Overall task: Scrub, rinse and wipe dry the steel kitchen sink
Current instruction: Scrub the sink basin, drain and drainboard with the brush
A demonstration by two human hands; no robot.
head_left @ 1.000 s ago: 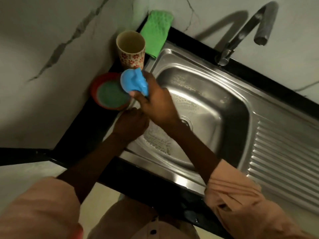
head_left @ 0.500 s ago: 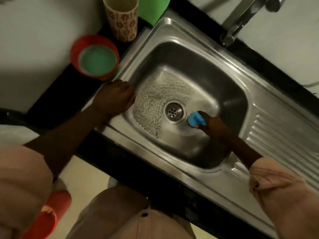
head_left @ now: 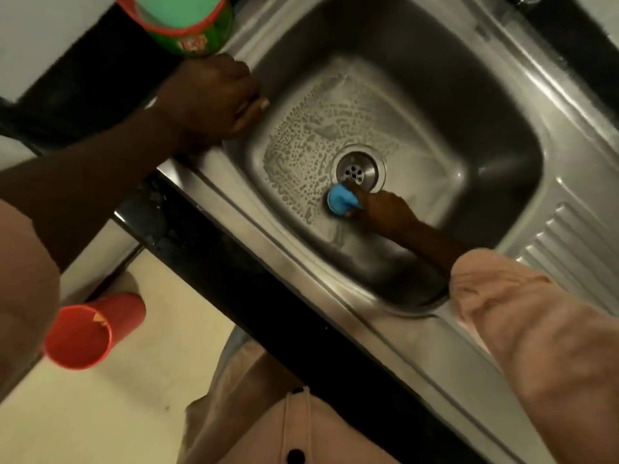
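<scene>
The steel sink (head_left: 502,105) fills the upper right of the view, its basin floor speckled with soapy foam around the round drain (head_left: 356,169). My right hand (head_left: 382,209) reaches down into the basin and grips a blue scrubber (head_left: 340,199), pressing it on the floor just in front of the drain. My left hand (head_left: 214,98) rests on the sink's left rim, fingers curled over the edge into the basin.
A green tub with a red rim (head_left: 181,18) holding pale green soap stands on the black counter (head_left: 100,72) beside my left hand. A red cup (head_left: 90,329) sits low at the left, below the counter. The ribbed drainboard (head_left: 576,249) lies at right.
My right hand carried the blue scrubber from the soap tub down into the basin, then slid it left toward the front of the drain. The view has moved closer and lower.
</scene>
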